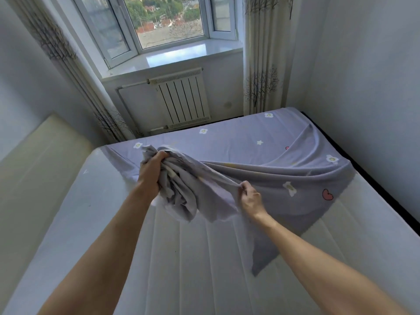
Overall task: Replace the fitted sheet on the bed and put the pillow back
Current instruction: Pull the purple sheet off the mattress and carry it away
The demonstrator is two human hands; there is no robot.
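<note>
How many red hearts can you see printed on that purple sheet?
2 on the sheet: one whole heart near the right hand, one partly hidden behind a fold. Bunched fabric may hide more.

the mattress (181,258) fills the near and middle ground. the fitted sheet (261,155) lies over its far part, reaching the far edge and the far right corner. a bunched portion is raised above the mattress centre, between the left hand (151,170) and the right hand (250,198). the radiator (181,101) stands behind the bed, below the window (163,21). a curtain (261,55) hangs at each side.
</note>
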